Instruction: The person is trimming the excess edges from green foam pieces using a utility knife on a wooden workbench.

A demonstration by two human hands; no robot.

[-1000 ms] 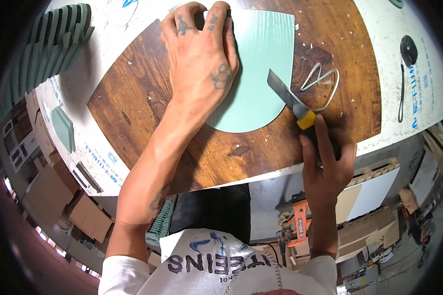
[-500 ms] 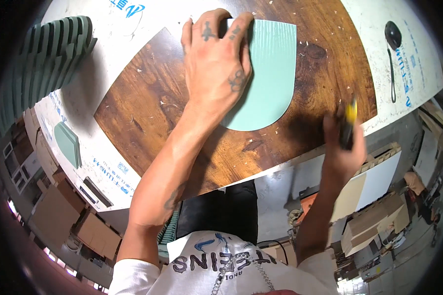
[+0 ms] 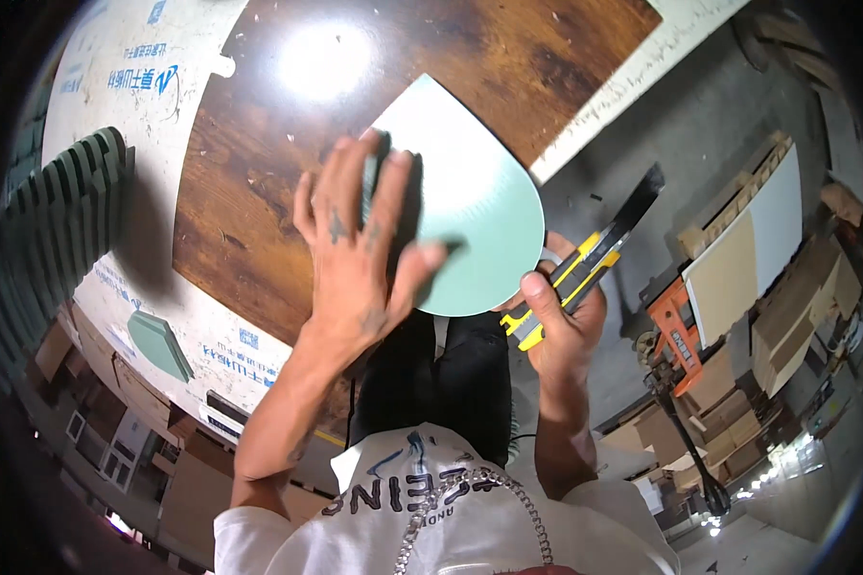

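Head view: the left hand [image 3: 355, 244] has its fingers spread wide over the left side of a pale green piece [image 3: 479, 206]; I can't tell how hard they press. The piece lies on a brown wood sheet [image 3: 244, 182] on the white counter [image 3: 101, 115], and its round end sticks out past the edge. The right hand [image 3: 568, 321] holds a yellow and black knife [image 3: 585, 264] beside that round end, blade pointing away.
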